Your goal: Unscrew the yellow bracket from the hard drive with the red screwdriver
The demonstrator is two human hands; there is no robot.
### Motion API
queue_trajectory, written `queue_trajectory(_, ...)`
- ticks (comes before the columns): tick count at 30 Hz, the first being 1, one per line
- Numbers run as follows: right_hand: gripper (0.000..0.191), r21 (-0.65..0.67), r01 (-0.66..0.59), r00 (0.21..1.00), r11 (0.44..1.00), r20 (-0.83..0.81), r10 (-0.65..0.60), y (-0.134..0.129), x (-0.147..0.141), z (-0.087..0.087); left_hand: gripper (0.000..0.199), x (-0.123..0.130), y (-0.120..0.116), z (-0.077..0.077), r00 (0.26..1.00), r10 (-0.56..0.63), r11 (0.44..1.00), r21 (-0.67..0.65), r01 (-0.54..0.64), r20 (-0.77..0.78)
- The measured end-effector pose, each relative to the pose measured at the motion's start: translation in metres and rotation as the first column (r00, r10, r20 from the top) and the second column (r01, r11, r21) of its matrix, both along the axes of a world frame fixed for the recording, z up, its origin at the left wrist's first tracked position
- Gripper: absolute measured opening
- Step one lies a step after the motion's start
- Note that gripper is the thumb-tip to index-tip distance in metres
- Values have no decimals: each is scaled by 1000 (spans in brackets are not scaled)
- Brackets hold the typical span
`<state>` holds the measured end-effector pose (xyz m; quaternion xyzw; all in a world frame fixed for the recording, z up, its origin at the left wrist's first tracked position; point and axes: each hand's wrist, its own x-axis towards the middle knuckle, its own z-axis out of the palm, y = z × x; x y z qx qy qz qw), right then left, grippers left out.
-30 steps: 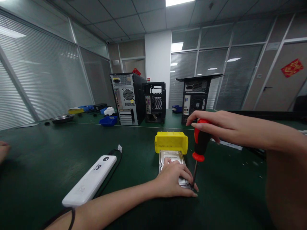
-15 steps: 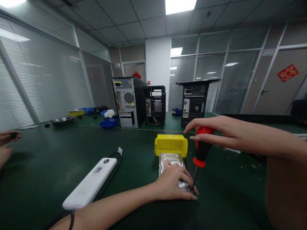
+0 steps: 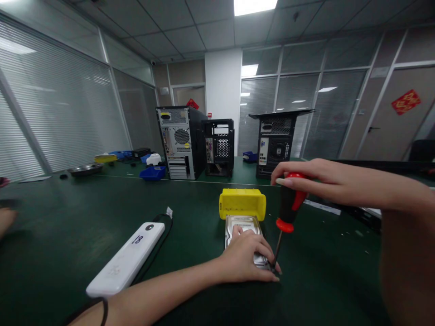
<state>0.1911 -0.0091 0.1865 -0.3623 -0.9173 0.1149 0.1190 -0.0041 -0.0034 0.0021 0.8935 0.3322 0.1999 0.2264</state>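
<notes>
A silver hard drive (image 3: 243,221) lies on the green table, its far end against a yellow bin (image 3: 242,199). My left hand (image 3: 246,256) is closed over the drive's near part, with fingertips and thumb at its near right corner. A screwdriver (image 3: 288,208) with a red and black handle leans to the right, its tip down at that same corner between my left fingers and thumb. My right hand (image 3: 312,179) grips the top of the handle from above. The tip's exact contact point is hidden by my fingers.
A white power bank (image 3: 127,260) with a black cable lies to the left. Computer cases (image 3: 180,142) stand at the back, with a blue bin (image 3: 152,173) and a metal dish (image 3: 84,170) to their left. Another person's hand (image 3: 7,219) shows at the left edge.
The screwdriver's handle has tipped further to the right, and my right hand has shifted right with it. My left hand stays on the hard drive. The other person's hands have moved.
</notes>
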Motion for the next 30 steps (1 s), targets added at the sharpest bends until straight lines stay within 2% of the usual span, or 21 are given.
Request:
queue_trajectory(5,33,70,80,997,994,6,-81,3,-2,-2,20,-1,0,1,1000,-12,1000,10,12,8)
queue_trajectory(11,39,24,36,999,999,-37,-35,5,13,-1,20,-2,-3,4,999,-39,999,-13,39,-3)
queue_trajectory(18,33,-16,-1,1000,1000,-3,1,-3,5,5,18,-1,-1,-1,999,-30,1000,9,30,15)
queue_trajectory(25,43,92,52,998,994,-37,-48,-2,2,1,16,-1,0,-1,999,-24,1000,20,24,21)
queue_trajectory(30,37,-18,28,1000,999,-2,-28,-2,-4,3,17,-1,-1,1,1000,-20,1000,12,20,19)
